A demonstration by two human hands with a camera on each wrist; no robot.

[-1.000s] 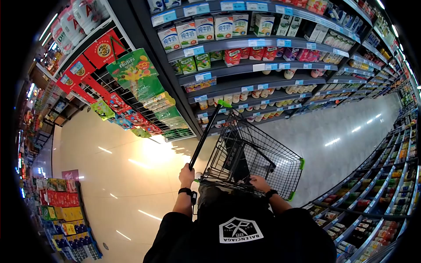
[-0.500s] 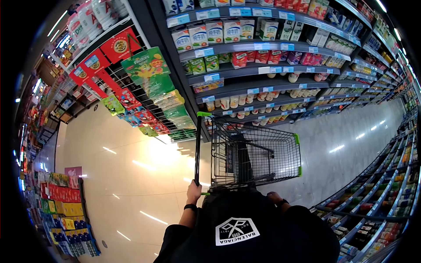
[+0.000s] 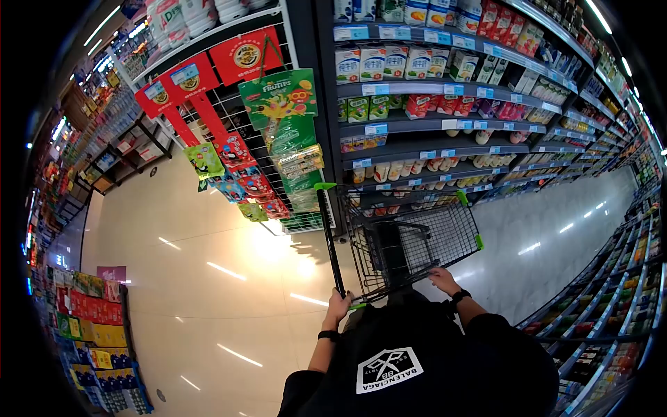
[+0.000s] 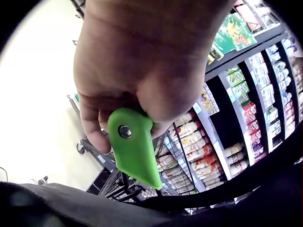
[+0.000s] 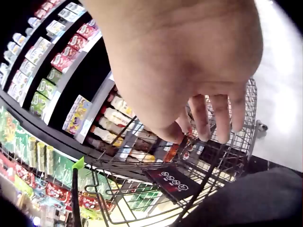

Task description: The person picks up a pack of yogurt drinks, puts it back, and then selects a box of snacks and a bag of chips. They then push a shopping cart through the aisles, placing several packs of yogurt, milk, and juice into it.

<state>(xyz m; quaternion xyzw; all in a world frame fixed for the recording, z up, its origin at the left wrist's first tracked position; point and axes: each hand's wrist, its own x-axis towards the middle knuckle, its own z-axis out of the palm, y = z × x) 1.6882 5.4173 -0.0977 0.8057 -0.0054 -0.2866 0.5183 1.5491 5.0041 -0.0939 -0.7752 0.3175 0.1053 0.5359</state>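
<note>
A black wire shopping cart (image 3: 445,233) with green corner caps stands in front of the person. My left hand (image 3: 338,308) grips the near end of its long black handle bar (image 3: 329,236). In the left wrist view the left hand's fingers curl round the bar behind its green end cap (image 4: 135,149). My right hand (image 3: 443,281) is at the near side rim of the basket. The right wrist view shows that hand's fingers (image 5: 219,118) hanging loosely in front of the wire mesh, with nothing held. A dark sign panel (image 5: 174,182) is fixed to the cart.
Ahead, dark shelves (image 3: 389,125) hold milk cartons (image 3: 372,64) and bottles. A wire rack with red and green snack packs (image 3: 278,97) stands at the shelf end, left of the cart. More shelves (image 3: 611,292) line the right. A stacked goods display (image 3: 97,333) is at lower left.
The cart has swung round, its front end moving up toward the shelves. My left hand has kept its grip on the bar. The right hand left the basket, then came forward to its rim.
</note>
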